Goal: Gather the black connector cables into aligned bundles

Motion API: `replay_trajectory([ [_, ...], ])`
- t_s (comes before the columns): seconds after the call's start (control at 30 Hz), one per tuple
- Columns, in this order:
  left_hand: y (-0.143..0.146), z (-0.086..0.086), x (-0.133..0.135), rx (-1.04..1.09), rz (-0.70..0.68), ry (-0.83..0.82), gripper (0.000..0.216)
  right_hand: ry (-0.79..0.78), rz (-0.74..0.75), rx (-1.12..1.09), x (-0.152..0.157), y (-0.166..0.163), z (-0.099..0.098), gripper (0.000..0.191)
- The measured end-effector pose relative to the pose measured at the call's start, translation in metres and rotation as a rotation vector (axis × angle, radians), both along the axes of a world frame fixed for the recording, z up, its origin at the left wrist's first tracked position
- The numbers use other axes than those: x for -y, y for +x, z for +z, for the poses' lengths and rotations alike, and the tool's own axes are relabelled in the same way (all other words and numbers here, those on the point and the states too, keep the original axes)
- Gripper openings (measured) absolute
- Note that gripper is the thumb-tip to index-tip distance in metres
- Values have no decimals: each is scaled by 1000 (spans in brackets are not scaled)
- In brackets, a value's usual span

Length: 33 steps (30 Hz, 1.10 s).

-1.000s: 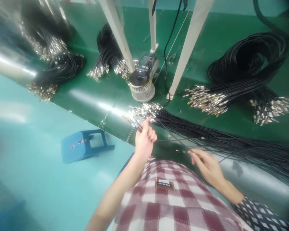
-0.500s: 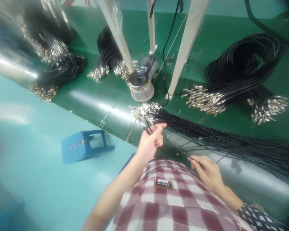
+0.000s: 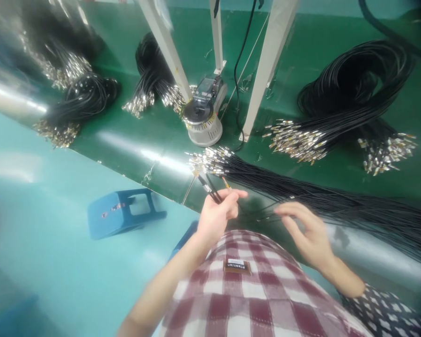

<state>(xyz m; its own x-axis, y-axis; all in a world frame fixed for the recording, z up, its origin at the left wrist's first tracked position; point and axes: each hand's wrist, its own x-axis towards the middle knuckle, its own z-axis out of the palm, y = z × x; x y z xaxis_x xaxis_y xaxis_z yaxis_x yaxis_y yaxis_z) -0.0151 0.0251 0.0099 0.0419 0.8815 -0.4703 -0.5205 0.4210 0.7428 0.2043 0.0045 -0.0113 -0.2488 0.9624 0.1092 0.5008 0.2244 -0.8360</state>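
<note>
My left hand point(image 3: 217, 213) pinches a few thin black cables point(image 3: 210, 187) whose metal tips stick up and to the left of the fingers. My right hand point(image 3: 307, 231) is beside it, fingers curved and apart, over loose cable ends point(image 3: 266, 216) near the bench's front edge; whether it grips one is unclear. Both hands are just in front of a long flat bundle of black cables point(image 3: 319, 196) with silver connectors point(image 3: 208, 161) spread over the green bench point(image 3: 133, 140).
Coiled cable bundles lie at the right point(image 3: 351, 98), the back middle point(image 3: 154, 75) and the left point(image 3: 80, 100). A round tape dispenser point(image 3: 201, 119) stands between white frame legs point(image 3: 263, 70). A blue stool point(image 3: 121, 210) is on the teal floor below.
My left hand drew back from the bundle toward me with the cables pinched. My right hand lifted and its fingers spread over the loose cable ends.
</note>
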Motion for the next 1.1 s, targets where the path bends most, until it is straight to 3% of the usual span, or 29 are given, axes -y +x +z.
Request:
replay_trajectory([
  [0.1,2,3,4,-44,-35,1,26,-73,-48,-118,-27,-25,26,13],
  [0.23,7,4,6,-86,-19,-5,22,-178,29,-266,-52,-53,48,16],
  [0.4,10,3,5,-97,-2,-18,25,-312,170,-344,-60,-74,51,15],
  [0.53,8,5,6,-99,-34,-19,21,-376,149,-379,-61,-81,51,9],
  [0.7,4,18,9,-66,-8,18,24,-176,37,-207,-56,-72,54,14],
  [0.83,8,25,3,-72,58,104,37,67,51,-3,-47,-66,50,16],
  [0.9,10,25,-1,-102,73,121,26,143,61,88,-44,-65,48,17],
  [1.03,10,21,-3,-148,76,113,9,160,51,140,-40,-62,50,15],
  [1.1,9,20,-2,-151,74,130,9,22,85,15,-41,-60,53,16],
])
